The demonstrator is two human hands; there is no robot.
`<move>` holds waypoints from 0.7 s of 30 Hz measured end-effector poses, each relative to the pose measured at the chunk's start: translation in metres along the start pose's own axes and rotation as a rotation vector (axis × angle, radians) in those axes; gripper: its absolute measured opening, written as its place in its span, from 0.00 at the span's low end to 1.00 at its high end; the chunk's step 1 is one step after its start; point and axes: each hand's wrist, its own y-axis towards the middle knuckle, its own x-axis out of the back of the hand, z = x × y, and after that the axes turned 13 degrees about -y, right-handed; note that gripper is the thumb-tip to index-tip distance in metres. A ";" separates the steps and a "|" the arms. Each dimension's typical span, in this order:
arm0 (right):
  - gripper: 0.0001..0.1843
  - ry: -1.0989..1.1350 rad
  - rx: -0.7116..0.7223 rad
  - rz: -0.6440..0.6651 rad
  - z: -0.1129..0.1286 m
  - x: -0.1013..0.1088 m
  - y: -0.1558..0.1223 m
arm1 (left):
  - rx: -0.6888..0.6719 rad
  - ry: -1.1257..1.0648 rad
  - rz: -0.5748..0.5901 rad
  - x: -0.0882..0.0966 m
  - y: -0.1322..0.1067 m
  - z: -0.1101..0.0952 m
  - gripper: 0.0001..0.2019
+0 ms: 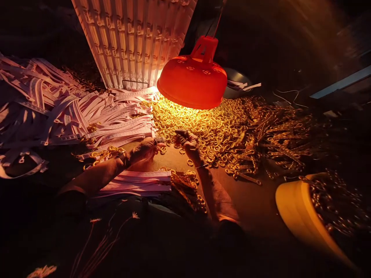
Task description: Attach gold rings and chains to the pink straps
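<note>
My left hand is closed in a pinch at the near edge of a heap of gold rings. A single ring shows right at its fingertips, but I cannot make out whether it is held. Just across from it, my right hand is also closed, with dark coverings on the fingertips; what it pinches is too small to tell. Below the hands lies a neat bundle of pale straps, with gold-coloured pieces at its right end. More pale straps are piled left of my left hand.
A red lamp hangs low over the rings. Behind stands a ribbed panel, beside a metal bowl. Gold-brown strips lie at right. A yellow container with dark metal rings sits at the near right.
</note>
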 end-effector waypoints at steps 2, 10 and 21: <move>0.19 0.062 -0.018 -0.051 0.005 -0.010 -0.007 | 0.061 -0.070 0.008 -0.006 0.005 0.002 0.14; 0.21 0.205 -0.027 -0.174 0.005 -0.035 -0.020 | 0.299 -0.195 0.047 0.004 0.017 0.011 0.06; 0.25 -0.103 0.126 -0.140 -0.009 -0.028 -0.015 | 0.011 0.189 -0.001 0.004 0.027 0.015 0.09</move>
